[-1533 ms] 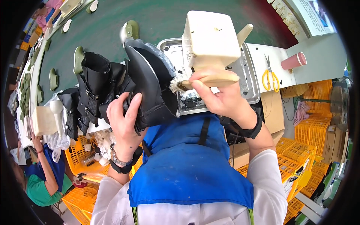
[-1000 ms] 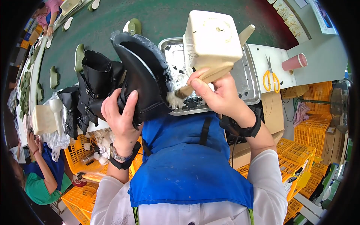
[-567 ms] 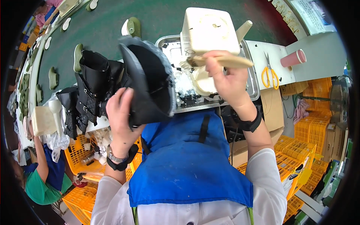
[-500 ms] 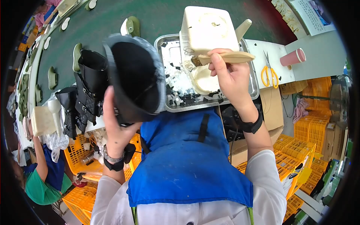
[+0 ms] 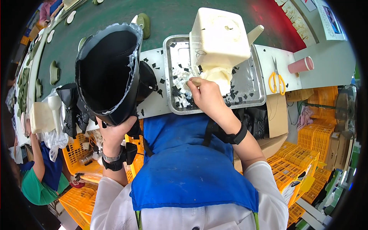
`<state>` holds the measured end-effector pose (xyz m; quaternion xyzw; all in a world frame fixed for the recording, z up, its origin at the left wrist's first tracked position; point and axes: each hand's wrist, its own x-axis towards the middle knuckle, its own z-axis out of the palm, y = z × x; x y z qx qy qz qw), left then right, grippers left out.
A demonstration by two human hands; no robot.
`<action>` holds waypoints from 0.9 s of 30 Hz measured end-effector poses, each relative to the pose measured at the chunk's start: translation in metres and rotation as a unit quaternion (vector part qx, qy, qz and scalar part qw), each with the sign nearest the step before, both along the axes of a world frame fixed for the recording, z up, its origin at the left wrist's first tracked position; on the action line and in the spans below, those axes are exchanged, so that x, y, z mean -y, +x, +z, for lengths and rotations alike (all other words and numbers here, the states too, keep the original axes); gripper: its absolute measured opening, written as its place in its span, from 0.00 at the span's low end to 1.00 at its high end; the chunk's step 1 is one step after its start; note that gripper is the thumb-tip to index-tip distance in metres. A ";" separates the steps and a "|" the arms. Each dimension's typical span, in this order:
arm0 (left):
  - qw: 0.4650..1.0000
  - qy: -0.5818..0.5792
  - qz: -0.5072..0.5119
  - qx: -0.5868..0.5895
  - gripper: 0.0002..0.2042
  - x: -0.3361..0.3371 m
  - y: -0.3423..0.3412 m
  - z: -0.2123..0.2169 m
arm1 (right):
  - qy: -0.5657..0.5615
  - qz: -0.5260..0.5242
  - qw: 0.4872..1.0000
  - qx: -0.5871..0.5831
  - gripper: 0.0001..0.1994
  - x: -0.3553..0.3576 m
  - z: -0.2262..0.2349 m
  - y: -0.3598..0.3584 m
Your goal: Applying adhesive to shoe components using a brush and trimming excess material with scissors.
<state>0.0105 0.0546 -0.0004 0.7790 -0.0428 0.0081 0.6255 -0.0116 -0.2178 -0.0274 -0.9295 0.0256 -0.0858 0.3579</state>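
My left hand (image 5: 115,132) is closed round the lower side of a black boot shaft (image 5: 109,113), whose wide opening faces up. Whitish smears run along its rough rim. Over the metal tray (image 5: 184,112), my right hand (image 5: 210,96) grips a wooden-handled brush (image 5: 196,81); the hand hides most of the brush, and its bristles do not show. Behind that hand, a cream plastic container (image 5: 220,36) stands in the tray, with a cream-coloured mass (image 5: 218,76) below it. Black scraps and white residue litter the tray.
Orange-handled scissors (image 5: 276,78) and a pink cup (image 5: 301,65) lie on the white ledge at right. More black boots (image 5: 69,103) stand at left. Green soles (image 5: 54,73) rest on the green surface. Orange crates (image 5: 295,161) flank me, and a co-worker in green (image 5: 38,186) is at far left.
My left hand has moved the boot shaft left, showing more of its smeared rim. My right hand has carried the brush left and down, away from the container's front.
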 end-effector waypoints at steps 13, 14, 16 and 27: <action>0.969 -0.180 -0.166 -0.027 0.48 -0.022 0.017 -0.011 | -0.056 -0.013 0.998 0.002 0.10 0.005 -0.005 -0.004; 0.964 -0.169 -0.197 -0.059 0.51 -0.019 0.019 -0.016 | -0.086 0.005 0.996 -0.005 0.10 0.006 -0.007 -0.006; 0.957 -0.156 -0.227 -0.088 0.53 -0.017 0.021 -0.024 | -0.079 0.022 0.997 -0.002 0.10 0.017 -0.004 -0.008; 0.599 -0.446 -0.511 -0.425 0.55 0.026 0.020 -0.026 | 0.383 -0.017 0.922 0.052 0.12 0.062 0.110 -0.003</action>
